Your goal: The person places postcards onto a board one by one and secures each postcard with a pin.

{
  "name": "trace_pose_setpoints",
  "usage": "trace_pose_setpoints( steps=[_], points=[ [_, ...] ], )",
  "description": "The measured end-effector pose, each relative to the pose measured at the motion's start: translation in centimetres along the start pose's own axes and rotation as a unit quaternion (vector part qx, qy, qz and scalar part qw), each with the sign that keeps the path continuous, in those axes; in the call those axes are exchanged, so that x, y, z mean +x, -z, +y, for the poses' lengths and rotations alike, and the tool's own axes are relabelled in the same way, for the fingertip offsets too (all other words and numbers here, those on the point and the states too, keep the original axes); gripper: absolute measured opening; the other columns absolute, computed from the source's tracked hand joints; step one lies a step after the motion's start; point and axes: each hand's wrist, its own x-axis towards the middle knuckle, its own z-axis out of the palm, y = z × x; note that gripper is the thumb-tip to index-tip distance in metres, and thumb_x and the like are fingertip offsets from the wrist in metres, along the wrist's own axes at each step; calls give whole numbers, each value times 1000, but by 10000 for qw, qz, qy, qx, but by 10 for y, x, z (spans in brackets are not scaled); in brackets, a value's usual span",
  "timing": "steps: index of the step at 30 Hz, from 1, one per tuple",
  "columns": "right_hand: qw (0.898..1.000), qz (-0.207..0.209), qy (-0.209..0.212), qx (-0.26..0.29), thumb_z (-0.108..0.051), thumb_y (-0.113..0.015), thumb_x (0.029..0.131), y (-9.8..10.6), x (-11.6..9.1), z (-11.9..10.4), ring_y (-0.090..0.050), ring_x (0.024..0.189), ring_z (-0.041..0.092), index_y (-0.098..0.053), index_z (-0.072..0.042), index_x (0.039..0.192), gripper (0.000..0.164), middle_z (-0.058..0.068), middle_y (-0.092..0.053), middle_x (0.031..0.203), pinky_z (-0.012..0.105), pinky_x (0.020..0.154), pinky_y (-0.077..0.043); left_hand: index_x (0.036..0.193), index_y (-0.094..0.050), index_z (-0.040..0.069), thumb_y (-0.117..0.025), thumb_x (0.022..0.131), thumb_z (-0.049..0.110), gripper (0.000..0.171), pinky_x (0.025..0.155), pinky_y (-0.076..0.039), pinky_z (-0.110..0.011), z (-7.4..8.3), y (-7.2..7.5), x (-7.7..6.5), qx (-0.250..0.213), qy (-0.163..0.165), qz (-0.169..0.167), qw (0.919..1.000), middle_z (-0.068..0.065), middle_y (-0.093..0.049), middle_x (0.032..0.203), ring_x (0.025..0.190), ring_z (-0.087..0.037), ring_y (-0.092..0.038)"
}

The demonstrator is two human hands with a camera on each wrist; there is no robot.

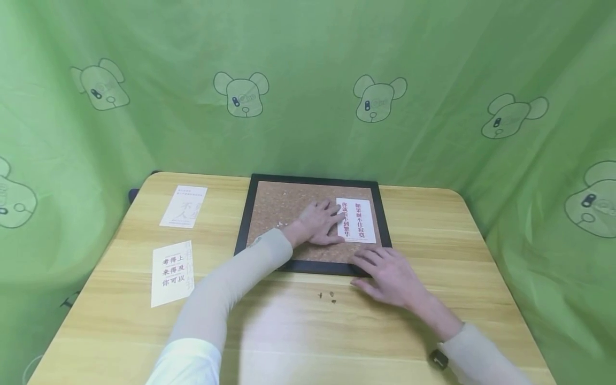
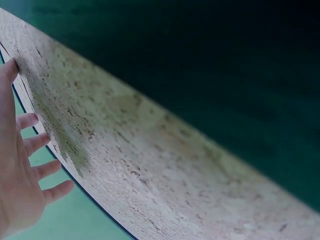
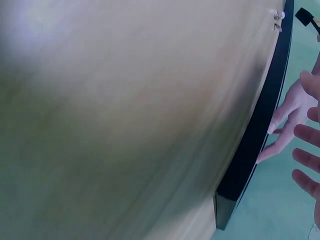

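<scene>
My left hand (image 1: 320,222) lies over the black-framed corkboard (image 1: 269,203), fingers spread and fingertips at the left edge of a white card (image 1: 357,222) with red Chinese characters. The card lies upright on the right part of the cork. Near the board's lower right corner hovers my right hand (image 1: 392,275), its fingers loosely extended and holding nothing, fingertips overlapping the black frame (image 3: 250,142). Just below the frame on the table are three small pins (image 1: 332,297), too small to make out well. In the left wrist view, the left hand (image 2: 22,185) shows splayed fingers beside the cork surface.
Two more printed cards lie at the table's left side: a pale one (image 1: 184,206) farther back and one with dark characters (image 1: 172,272) nearer. The wooden table (image 1: 433,224) backs onto a green curtain (image 1: 308,144) with bear drawings. A dark band (image 1: 438,359) sits at the right cuff.
</scene>
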Motion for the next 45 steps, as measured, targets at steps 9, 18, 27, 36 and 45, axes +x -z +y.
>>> trace_pose_setpoints(
  steps=[9,18,27,36,45],
  points=[
    [9994,-74,323,101,-47,-83,83,-8,4,-7,-69,118,34,-75,-16,129,56,7,-77,125,53,102,-58,168,-26,30,-28,101,81,85,129,-34,-55,1,-2,1,124,48,9,9999,-2,-32,174,160,-32,-32],
    [9967,-143,709,364,-43,-84,85,-18,8,-11,-71,114,24,-77,-21,126,46,2,-76,126,45,96,-60,168,-26,30,-28,100,81,85,129,-34,-55,2,0,0,164,85,-22,9998,-2,-31,175,161,-34,-32],
    [9924,-301,1073,514,-37,-84,86,-22,14,-20,-71,113,20,-78,-25,118,35,-1,-77,123,46,102,-59,168,-27,31,-28,101,81,84,128,-35,-54,1,2,0,213,75,31,9997,-2,-35,172,158,-33,-36],
    [9881,-269,1435,475,-34,-83,88,-23,16,-27,-69,110,16,-79,-28,113,26,-6,-76,116,41,97,-62,168,-26,30,-27,101,81,84,129,-33,-54,2,1,-1,194,86,-13,9998,-2,-34,173,159,-33,-34],
    [9865,-205,1587,353,-33,-83,88,-25,18,-30,-68,105,13,-80,-28,110,23,-7,-75,110,36,93,-62,168,-28,31,-28,100,81,84,127,-36,-54,1,3,-1,214,89,12,9997,-2,-36,172,158,-33,-37]
  ],
)
